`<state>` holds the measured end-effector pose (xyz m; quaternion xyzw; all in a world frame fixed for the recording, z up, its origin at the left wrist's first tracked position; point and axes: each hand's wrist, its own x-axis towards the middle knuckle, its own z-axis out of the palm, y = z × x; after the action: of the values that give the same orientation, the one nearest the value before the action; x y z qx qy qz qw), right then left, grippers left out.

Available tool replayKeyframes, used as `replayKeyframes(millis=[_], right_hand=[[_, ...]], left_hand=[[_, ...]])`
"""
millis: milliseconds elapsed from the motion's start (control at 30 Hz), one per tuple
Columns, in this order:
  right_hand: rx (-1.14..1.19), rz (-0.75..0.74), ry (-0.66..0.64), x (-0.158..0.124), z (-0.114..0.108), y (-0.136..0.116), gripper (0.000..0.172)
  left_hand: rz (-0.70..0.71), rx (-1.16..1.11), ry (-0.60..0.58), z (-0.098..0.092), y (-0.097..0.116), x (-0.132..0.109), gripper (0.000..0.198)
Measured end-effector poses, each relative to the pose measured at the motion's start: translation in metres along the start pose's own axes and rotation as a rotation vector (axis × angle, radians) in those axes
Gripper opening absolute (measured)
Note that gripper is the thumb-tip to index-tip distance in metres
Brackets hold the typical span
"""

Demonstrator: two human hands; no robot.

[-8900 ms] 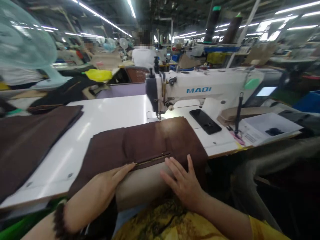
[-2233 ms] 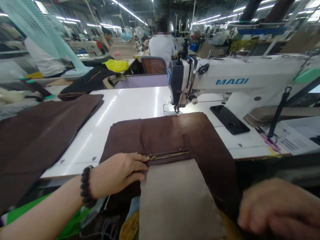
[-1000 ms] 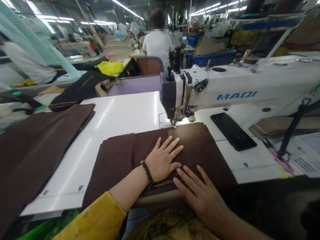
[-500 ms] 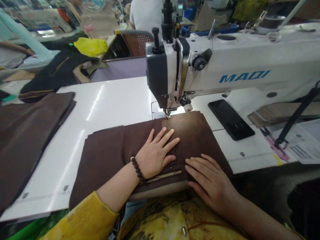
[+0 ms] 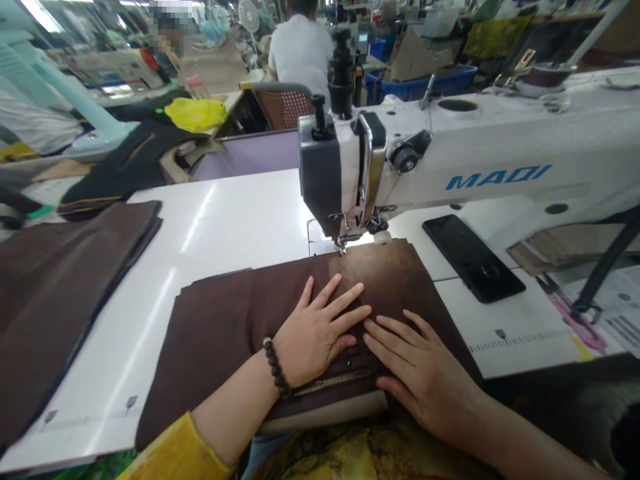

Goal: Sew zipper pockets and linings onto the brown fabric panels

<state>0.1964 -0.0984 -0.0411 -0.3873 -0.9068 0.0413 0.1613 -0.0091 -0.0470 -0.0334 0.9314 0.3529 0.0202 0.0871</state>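
A brown fabric piece (image 5: 220, 327) with a brass zipper (image 5: 333, 382) and a tan lining strip (image 5: 325, 413) lies on the white table (image 5: 240, 220), in front of the needle of a white MAQI sewing machine (image 5: 450, 160). My left hand (image 5: 315, 333), with a bead bracelet on the wrist, lies flat on the fabric just above the zipper, fingers spread. My right hand (image 5: 420, 373) rests flat on the fabric beside it, to the right of the zipper, fingers stretched toward the left hand. Neither hand holds anything.
A black phone (image 5: 473, 257) lies on the table right of the needle. A stack of brown fabric (image 5: 55, 293) fills the left side. Papers and pink scissors (image 5: 575, 313) sit at the far right. A person in a white shirt (image 5: 300, 47) sits beyond the machine.
My right hand has slid up and left on the fabric, its fingertips now close to the left hand. The view has shifted slightly; the fabric stays under both hands.
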Motion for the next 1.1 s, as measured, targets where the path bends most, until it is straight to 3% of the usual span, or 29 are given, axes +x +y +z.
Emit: replayKeyframes(millis=[200, 800, 1100], right_hand=[[-0.045, -0.014, -0.028, 0.0010, -0.0007, 0.0009, 0.032], [-0.114, -0.092, 0.039, 0.0052, 0.0017, 0.0029, 0.030], [-0.048, -0.031, -0.067, 0.0011, -0.0008, 0.0011, 0.033]], left_hand=[[-0.018, -0.048, 0.032, 0.0009, -0.0027, -0.0015, 0.033], [-0.170, -0.075, 0.128, 0.0037, 0.0015, 0.0037, 0.042], [-0.167, -0.100, 0.137, 0.0041, 0.0036, 0.0058, 0.055]])
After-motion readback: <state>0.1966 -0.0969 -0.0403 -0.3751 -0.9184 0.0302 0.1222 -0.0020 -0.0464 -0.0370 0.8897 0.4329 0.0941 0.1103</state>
